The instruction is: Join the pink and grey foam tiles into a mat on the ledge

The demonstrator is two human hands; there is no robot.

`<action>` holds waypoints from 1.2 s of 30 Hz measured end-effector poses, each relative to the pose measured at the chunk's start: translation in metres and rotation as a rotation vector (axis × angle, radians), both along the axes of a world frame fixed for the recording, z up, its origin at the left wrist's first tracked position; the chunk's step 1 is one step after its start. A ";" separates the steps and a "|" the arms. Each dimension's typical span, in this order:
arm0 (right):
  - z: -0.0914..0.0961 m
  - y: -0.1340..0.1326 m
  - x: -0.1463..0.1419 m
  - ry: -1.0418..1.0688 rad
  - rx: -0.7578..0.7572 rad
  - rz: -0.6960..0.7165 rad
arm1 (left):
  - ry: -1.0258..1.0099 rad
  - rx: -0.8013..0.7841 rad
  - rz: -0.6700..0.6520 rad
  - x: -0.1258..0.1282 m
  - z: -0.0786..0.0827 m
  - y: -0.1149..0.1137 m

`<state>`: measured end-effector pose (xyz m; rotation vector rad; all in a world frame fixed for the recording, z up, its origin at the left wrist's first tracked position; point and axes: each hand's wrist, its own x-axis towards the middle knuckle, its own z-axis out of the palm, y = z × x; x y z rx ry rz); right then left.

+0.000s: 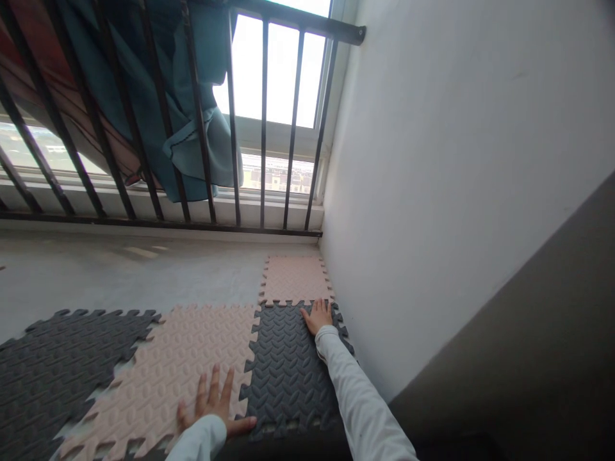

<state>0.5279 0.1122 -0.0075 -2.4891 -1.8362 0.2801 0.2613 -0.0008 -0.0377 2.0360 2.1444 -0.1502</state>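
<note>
Both of this person's hands are pressed down flat on interlocking foam floor tiles in the corner of a balcony-like space. The left hand [210, 400] lies palm down on a pink foam tile [166, 378], fingers spread and curling over nothing, with the thumb reaching across the toothed seam toward a dark grey foam tile [288, 378]. The right hand [318, 316] rests open on that same grey tile, near its far edge, fingers apart and clamped on nothing. Neither hand is gripping anything; each just lies on the foam.

Just past the right hand's fingertips, a smaller pink foam tile [295, 280] sits against the grey one, tucked in by the wall. To the left of the left hand, past the big pink tile, lies another grey foam tile [62, 365], its toothed edge fitted only loosely, with pale gaps showing along the join.

Right beside the right hand rises a white wall [432, 192]. Well ahead of both hands, beyond a strip of concrete floor [120, 275], stands a dark metal railing [263, 128] in front of a bright window [278, 70], with a teal cloth [192, 128] hanging over the bars. White sleeves [360, 397] cover both arms.
</note>
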 end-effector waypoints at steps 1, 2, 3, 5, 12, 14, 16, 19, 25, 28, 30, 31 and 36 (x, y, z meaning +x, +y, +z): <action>0.001 0.000 0.001 0.000 -0.008 0.010 | 0.002 0.003 0.000 0.000 0.001 0.000; 0.002 0.000 0.001 -0.002 -0.013 0.020 | 0.002 0.008 -0.002 0.000 0.002 0.000; 0.003 0.001 0.001 0.000 -0.019 0.029 | 0.001 0.012 -0.005 0.000 0.001 -0.001; 0.005 0.001 0.001 0.010 -0.017 0.019 | -0.003 0.016 -0.011 0.000 0.000 -0.001; 0.009 0.001 0.011 -0.009 0.039 -0.157 | 0.005 0.014 -0.017 -0.001 0.002 -0.001; 0.014 0.003 0.014 -0.013 0.006 -0.137 | 0.004 -0.009 -0.014 0.000 0.004 -0.001; 0.019 0.006 0.012 -0.005 -0.023 -0.150 | -0.005 -0.021 -0.017 0.000 0.005 -0.001; 0.019 0.008 -0.003 0.020 -0.034 -0.067 | -0.022 -0.024 -0.012 0.000 0.004 -0.001; 0.006 0.003 -0.042 0.048 -0.037 0.134 | -0.036 -0.050 -0.014 0.000 0.007 -0.001; 0.008 0.006 -0.053 0.025 0.004 0.115 | -0.039 -0.053 -0.013 -0.001 0.008 -0.001; 0.008 0.009 -0.059 0.036 0.032 0.154 | -0.046 -0.047 -0.018 -0.001 0.007 -0.001; 0.008 0.010 -0.062 0.045 0.029 0.176 | -0.051 -0.045 -0.023 -0.002 0.007 -0.001; 0.005 0.014 -0.071 0.020 -0.005 0.211 | -0.053 -0.058 -0.024 -0.001 0.008 -0.002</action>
